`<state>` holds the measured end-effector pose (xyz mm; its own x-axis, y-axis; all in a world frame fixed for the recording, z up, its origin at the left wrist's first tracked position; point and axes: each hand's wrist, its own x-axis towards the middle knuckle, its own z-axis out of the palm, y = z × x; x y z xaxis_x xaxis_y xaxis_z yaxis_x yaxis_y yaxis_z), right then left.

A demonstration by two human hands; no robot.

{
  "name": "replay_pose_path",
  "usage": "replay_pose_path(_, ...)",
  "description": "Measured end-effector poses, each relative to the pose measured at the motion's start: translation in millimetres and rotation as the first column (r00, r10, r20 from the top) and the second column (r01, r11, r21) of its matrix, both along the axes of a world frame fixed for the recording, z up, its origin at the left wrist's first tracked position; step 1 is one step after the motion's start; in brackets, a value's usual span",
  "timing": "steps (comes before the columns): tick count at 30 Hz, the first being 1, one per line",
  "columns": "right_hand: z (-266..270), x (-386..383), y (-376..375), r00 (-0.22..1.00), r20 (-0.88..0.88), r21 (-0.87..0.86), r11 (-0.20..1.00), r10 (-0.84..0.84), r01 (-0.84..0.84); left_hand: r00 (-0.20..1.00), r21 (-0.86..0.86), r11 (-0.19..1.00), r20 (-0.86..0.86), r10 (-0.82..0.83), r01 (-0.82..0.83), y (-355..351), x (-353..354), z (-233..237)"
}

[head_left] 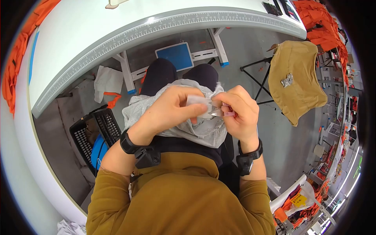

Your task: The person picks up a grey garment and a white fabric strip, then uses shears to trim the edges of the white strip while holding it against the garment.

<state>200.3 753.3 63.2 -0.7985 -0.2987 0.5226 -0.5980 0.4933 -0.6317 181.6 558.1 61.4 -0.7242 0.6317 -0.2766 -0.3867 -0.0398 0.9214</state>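
A light grey knit garment point(209, 135) lies bunched across my lap, between my two hands. My left hand point(172, 109) is closed, its thumb pressing a white label-like piece point(194, 100) against the fingers at the garment's upper part. In my right hand point(243, 113) is a pair of small scissors point(228, 114) with pink handles. Their metal blades point left, close to the fabric and my left fingertips. My right thumb and forefinger come together beside a raised edge of the grey cloth. Part of the scissors is hidden by the fingers.
Ahead curves a white table point(90, 29) with a ruler point(156, 26) along its edge. A black crate point(84, 135) stands at the left. To the right, brown fabric point(295, 78) covers a folding stand, with a small grey scrap point(287, 80) on it. Orange cloth point(319, 23) hangs beyond.
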Motion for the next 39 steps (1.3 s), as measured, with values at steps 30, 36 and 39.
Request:
replay_pose_path(30,-2.7,52.5,-10.6,0.79,0.599,-0.144,0.952,-0.133,0.27,0.688,-0.076,0.912,-0.682,0.248,-0.403,19.5,22.7,-17.5)
replay_pose_path(36,-2.0,50.1,-12.3,0.765,0.632,-0.174,0.938,-0.127,0.3,0.575,-0.101,0.887,-0.793,0.201,-0.45,23.0,23.7,-15.6)
replay_pose_path(39,-6.7,49.2,-12.0,0.784,0.606,-0.177,0.938,-0.136,0.299,0.585,-0.112,0.886,-0.787,0.197,-0.45,23.2,23.8,-15.6)
